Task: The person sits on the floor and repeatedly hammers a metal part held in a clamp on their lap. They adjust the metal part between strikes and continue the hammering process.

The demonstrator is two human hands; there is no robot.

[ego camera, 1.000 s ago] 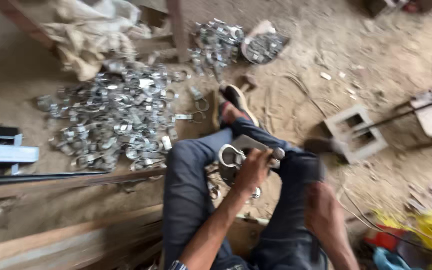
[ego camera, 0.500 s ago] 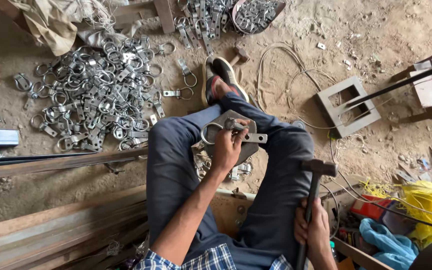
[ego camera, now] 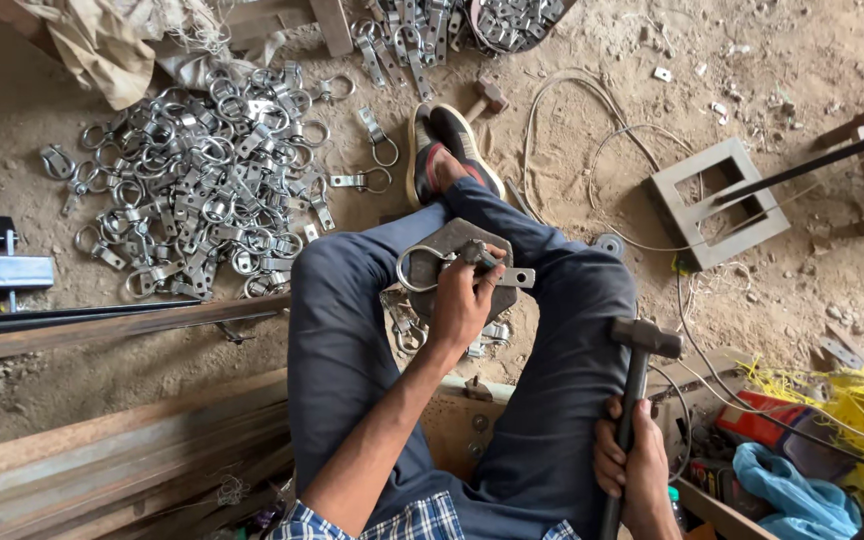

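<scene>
The left hand (ego camera: 464, 300) rests on a dark, flat steel plate (ego camera: 457, 245) that lies between the person's knees, and its fingers are curled down onto a grey metal clamp with a round ring at one end and a flat holed strap at the other (ego camera: 442, 268), pressing the piece against the plate. The ring juts out to the left of the hand, the strap's end to the right.

To the right of the plate, past the blue-trousered knee, the right hand (ego camera: 632, 470) is wrapped tightly round the dark handle of a steel-headed hammer (ego camera: 640, 345), whose head stands up beside the thigh, well apart from the clamp.

Beyond the plate lies a foot in a black and red sandal (ego camera: 452, 150) on the sandy floor. Left of the plate spreads a big heap of similar grey ring clamps (ego camera: 192, 190). Far right of the plate sits a grey square metal frame (ego camera: 717, 200), with pale looped wire (ego camera: 572, 150) between it and the sandal. Rusty long steel bars (ego camera: 102, 330) lie to the plate's lower left.
</scene>
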